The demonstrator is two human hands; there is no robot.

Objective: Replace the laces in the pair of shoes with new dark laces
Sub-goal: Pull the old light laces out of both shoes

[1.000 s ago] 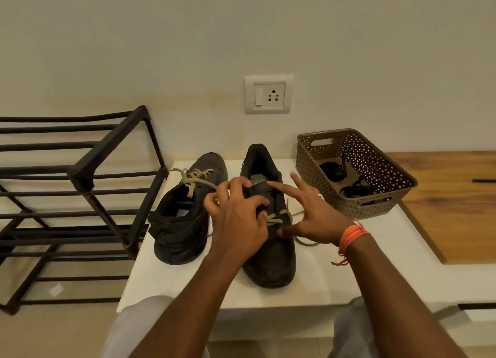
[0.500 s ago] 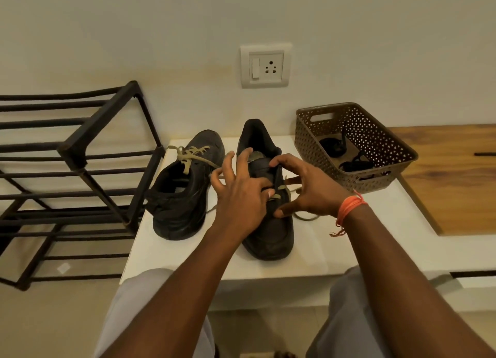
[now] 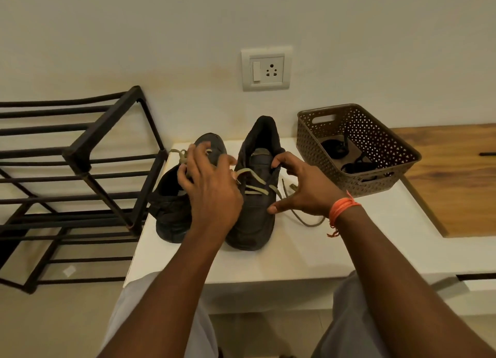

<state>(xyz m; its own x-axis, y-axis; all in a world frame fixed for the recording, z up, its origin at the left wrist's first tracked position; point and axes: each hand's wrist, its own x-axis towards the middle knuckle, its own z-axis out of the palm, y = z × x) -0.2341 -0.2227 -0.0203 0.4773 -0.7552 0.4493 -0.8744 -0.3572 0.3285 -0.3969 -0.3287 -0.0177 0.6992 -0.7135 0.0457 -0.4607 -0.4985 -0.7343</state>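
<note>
1. No brand, label or legible writing shows on any shoe, lace or basket.
2. White low counter (image 3: 308, 253): both shoes stand at its left end, near the back edge by the wall; bare surface lies in front of the toes up to the front edge, and between the right shoe and the basket.
3. Right black leather shoe (image 3: 255, 218): toe toward the front edge, tongue raised; its tan flat lace (image 3: 253, 175) is loosened, crossing the lower eyelets only, with one free end trailing on the counter to the shoe's right.
4. Left black leather shoe (image 3: 171, 213): just beside the left edge, its tan lace tied in a bow (image 3: 182, 155).
5. Left hand (image 3: 212, 194): fingers spread and bent above the gap between the shoes; whether the fingertips pinch the lace cannot be told.
6. Right hand (image 3: 306, 188): fingers curled on the right shoe's collar, thumb extended against its side; an orange thread band (image 3: 342, 208) circles the wrist.
7. Brown perforated plastic basket (image 3: 389, 143): at the counter's back right, holding coiled dark laces (image 3: 354, 166).
8. Black metal shoe rack (image 3: 77, 170): close against the counter's left edge.
</note>
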